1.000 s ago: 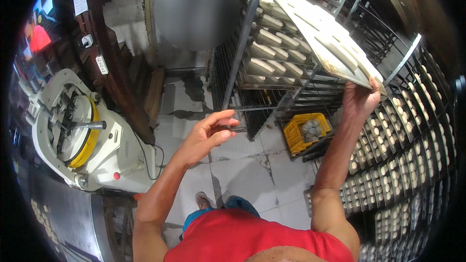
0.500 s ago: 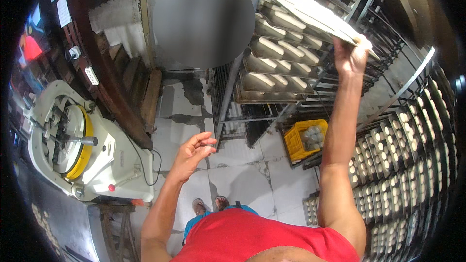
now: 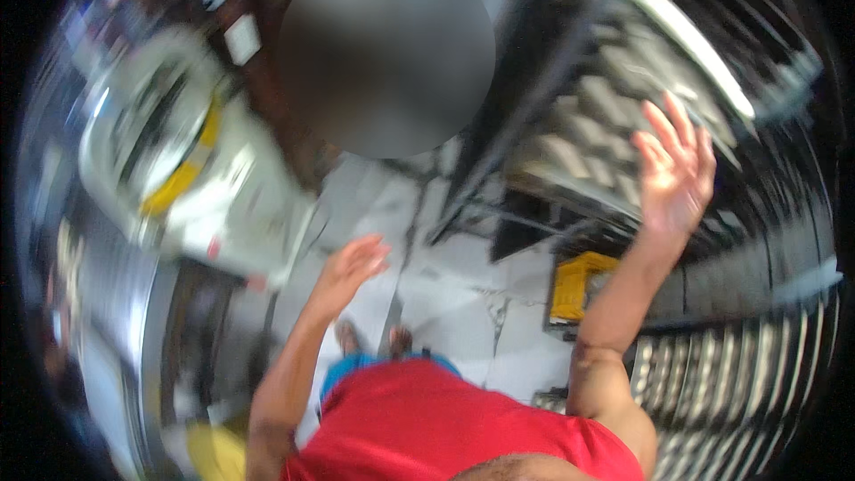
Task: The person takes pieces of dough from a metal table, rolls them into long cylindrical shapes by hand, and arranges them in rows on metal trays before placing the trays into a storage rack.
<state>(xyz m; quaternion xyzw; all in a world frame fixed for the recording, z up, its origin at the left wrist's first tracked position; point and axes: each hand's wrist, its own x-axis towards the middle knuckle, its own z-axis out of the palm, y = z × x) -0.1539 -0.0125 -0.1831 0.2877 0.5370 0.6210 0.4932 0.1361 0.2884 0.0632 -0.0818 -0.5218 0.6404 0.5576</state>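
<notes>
"What's biggest?"

"The tiled floor (image 3: 450, 303), then the metal rack (image 3: 524, 120) with its blurred trays (image 3: 579, 189), then a white machine (image 3: 240, 187) on the left."

"The bright tray (image 3: 693, 43)?"

"High in the rack, just beyond the right hand (image 3: 675, 138)."

"Smaller?"

"A yellow crate (image 3: 570, 285), low beside the rack."

"And the hands?"

"Right: fingers spread apart; whether they touch a tray, I can't tell. Left hand (image 3: 354, 265): fingers loosely extended above the floor."

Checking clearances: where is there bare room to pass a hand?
The tiled floor is bare between the white machine and the tray rack, ahead of the feet. Crowded: that rack by the right hand, the yellow crate, and rows of dough pieces lower right.
</notes>
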